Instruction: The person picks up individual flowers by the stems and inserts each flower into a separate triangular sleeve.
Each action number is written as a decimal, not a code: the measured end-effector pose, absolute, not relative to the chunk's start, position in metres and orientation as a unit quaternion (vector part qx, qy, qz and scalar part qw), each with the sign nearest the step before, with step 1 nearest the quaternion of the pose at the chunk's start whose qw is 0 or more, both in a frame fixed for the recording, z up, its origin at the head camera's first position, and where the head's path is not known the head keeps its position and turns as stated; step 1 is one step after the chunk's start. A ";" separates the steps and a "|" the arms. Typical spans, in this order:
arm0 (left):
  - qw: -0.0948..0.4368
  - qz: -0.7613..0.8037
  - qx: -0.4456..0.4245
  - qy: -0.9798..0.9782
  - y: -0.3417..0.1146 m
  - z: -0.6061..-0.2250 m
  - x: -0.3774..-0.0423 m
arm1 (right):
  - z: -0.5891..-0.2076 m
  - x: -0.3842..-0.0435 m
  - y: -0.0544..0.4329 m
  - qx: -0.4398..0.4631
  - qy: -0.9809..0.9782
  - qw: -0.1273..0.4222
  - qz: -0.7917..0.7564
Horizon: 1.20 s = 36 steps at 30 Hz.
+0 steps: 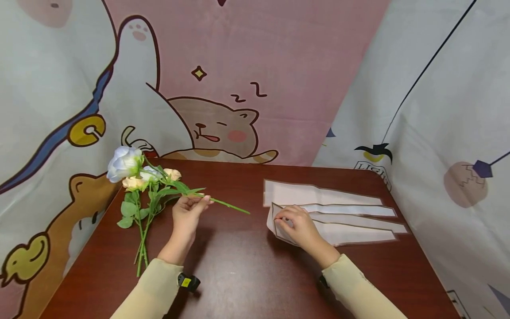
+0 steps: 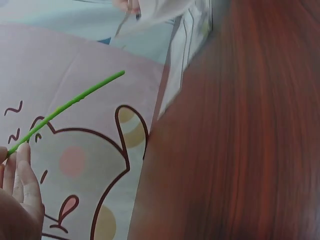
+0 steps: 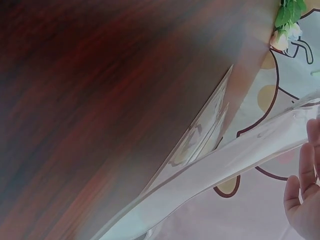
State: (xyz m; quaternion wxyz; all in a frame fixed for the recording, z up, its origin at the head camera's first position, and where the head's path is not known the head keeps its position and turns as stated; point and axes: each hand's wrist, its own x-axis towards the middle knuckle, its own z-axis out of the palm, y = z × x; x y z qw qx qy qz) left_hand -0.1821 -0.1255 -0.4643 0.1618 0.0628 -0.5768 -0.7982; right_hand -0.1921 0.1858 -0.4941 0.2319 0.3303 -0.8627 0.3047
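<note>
My left hand [image 1: 186,217] pinches the green stem [image 1: 231,205] of a leafy flower. The stem's bare cut end points right, toward the other hand; it also crosses the left wrist view as a thin green rod [image 2: 80,97]. Which blossom it carries is hard to tell among the pale blue [image 1: 124,164] and peach heads [image 1: 133,183] at the left. My right hand [image 1: 300,228] pinches the wide end of a white, clear-edged flower sleeve [image 1: 358,235], lifting that end off the table. In the right wrist view this sleeve [image 3: 200,177] runs diagonally to the fingers.
Other flowers with long stems [image 1: 142,248] lie on the left of the dark wooden table [image 1: 239,274]. More flat tapered sleeves [image 1: 318,194] lie overlapping at the right. A cartoon-printed cloth [image 1: 287,57] hangs behind and beside the table.
</note>
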 end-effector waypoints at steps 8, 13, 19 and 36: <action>0.145 -0.818 0.043 -0.555 -0.105 -0.464 -0.181 | -0.494 -0.193 0.186 0.328 -0.864 0.237 0.298; 0.141 -0.819 0.039 -0.555 -0.101 -0.462 -0.179 | -0.492 -0.193 0.186 0.323 -0.867 0.238 0.296; 0.139 -0.823 0.043 -0.549 -0.099 -0.460 -0.177 | -0.491 -0.193 0.185 0.319 -0.871 0.234 0.292; 0.121 -0.826 0.044 -0.549 -0.084 -0.466 -0.174 | -0.488 -0.193 0.177 0.317 -0.871 0.228 0.297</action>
